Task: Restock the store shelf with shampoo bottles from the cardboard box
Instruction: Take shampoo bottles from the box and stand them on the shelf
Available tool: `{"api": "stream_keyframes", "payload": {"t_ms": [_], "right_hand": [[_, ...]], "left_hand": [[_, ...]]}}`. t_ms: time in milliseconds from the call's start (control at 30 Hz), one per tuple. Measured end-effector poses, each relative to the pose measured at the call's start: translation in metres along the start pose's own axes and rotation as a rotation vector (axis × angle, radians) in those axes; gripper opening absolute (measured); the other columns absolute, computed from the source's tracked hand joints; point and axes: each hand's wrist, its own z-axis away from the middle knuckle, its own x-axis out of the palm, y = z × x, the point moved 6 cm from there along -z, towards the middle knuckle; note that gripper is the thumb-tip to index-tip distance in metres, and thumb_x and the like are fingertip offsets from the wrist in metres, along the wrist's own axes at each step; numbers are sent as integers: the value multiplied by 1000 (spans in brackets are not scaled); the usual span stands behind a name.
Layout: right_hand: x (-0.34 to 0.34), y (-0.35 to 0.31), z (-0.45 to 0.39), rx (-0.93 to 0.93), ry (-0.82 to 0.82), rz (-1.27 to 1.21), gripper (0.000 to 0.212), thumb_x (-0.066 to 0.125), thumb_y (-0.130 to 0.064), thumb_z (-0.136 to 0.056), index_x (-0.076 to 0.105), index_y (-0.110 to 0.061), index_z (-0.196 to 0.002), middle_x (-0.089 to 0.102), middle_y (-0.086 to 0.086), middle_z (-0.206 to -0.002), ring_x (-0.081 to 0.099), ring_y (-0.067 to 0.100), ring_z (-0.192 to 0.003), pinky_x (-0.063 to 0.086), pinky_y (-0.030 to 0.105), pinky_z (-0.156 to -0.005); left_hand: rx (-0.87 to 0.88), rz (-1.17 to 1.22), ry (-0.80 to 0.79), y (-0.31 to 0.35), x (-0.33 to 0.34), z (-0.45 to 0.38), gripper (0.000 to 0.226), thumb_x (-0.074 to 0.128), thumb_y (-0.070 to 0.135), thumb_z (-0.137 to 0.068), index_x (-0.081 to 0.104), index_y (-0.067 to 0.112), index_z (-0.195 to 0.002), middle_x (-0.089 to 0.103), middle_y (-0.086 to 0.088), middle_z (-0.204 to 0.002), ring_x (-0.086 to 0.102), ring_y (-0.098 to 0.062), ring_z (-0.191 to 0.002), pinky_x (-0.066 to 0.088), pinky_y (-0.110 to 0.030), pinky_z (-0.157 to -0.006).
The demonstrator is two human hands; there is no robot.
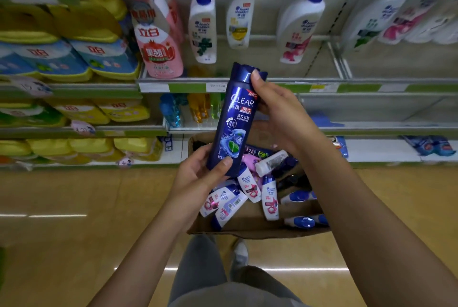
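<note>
- Both of your hands hold one dark blue shampoo bottle point(234, 118) upright in the head view, in the air above the cardboard box point(247, 228) and in front of the store shelf point(247, 83).
- Your left hand point(198, 175) grips the bottle's base, thumb curled across the front and fingers wrapped behind it.
- Your right hand point(277, 110) pinches the neck just under the cap, thumb on the front; how the other fingers lie behind the bottle you cannot tell.
- You are, by the look of it, in the carry step: the bottle is out of the box but not yet on any shelf.
- Many small white bottles point(250, 190) lie jumbled in the box, so most of the restocking seems to be left.
- White shampoo bottles point(203, 29) stand well apart on the upper shelf, with bare gaps between them.
- Next, you probably need to pick a gap, lift the bottle over the shelf's front rail, and set it down upright, label outward.
- Mind the neighbours as you slide it in; a nudge could topple them.
</note>
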Motion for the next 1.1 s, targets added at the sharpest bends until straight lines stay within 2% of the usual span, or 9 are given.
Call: {"api": "stream_keyframes", "payload": {"t_ms": [233,500,633,700,767,867,933,1033,1100], "right_hand": [[3,-18,9,-15,-80,-97,19,55,-34,-97,64,-18,-102,69,-1,-94,65,15,-90,56,35,-78],[-6,-19,15,21,-78,-160,35,53,-32,-97,61,-7,-122,67,5,-104,64,21,-98,53,43,-92],[0,-19,16,29,-113,-215,32,51,-31,-98,61,-9,-119,67,4,-98,63,20,-93,53,39,-87],[2,-21,18,25,-124,-234,40,49,-32,-99,56,-3,-126,63,9,-105,58,24,-98,50,40,-89],[2,-23,18,21,-141,-239,49,46,-33,-100,48,3,-133,56,18,-117,52,31,-107,43,49,-100],[1,-25,19,2,-158,-252,52,41,-34,-101,45,2,-137,50,27,-134,48,41,-124,34,56,-108],[0,-28,19,-22,-157,-252,51,38,-37,-101,47,-1,-137,49,24,-140,47,39,-130,36,55,-108],[-1,-34,21,-68,-177,-236,51,43,-43,-94,52,-8,-131,54,17,-138,48,34,-130,44,48,-102],[0,-37,23,-103,-217,-274,46,46,-40,-93,53,-12,-129,54,16,-139,50,31,-127,47,44,-98]], "left_hand": [[73,-29,27,14,16,7,36,69,28,-70,61,23,-104,74,5,-95,71,-15,-90,56,-24,-67],[62,-30,40,17,28,14,37,72,28,-69,61,23,-105,73,5,-99,70,-14,-92,56,-24,-69],[49,18,25,19,28,16,41,71,27,-67,61,23,-106,73,5,-99,70,-15,-93,56,-24,-71],[23,76,-27,21,29,16,40,67,25,-70,61,19,-109,74,2,-99,70,-16,-92,57,-25,-73],[0,109,-68,23,29,15,37,64,22,-73,63,16,-109,74,-1,-99,70,-16,-91,56,-24,-72],[33,43,-58,27,30,15,42,69,25,-70,64,16,-111,73,-3,-104,69,-19,-97,55,-26,-74],[75,-9,-7,32,30,15,44,73,26,-66,64,18,-109,73,0,-104,69,-17,-98,54,-23,-74],[159,-139,88,41,31,15,41,79,21,-67,63,24,-104,71,6,-100,67,-6,-91,51,-15,-68],[220,-247,132,47,33,16,43,82,17,-68,60,27,-104,68,10,-100,64,-1,-89,50,-12,-68]]}}
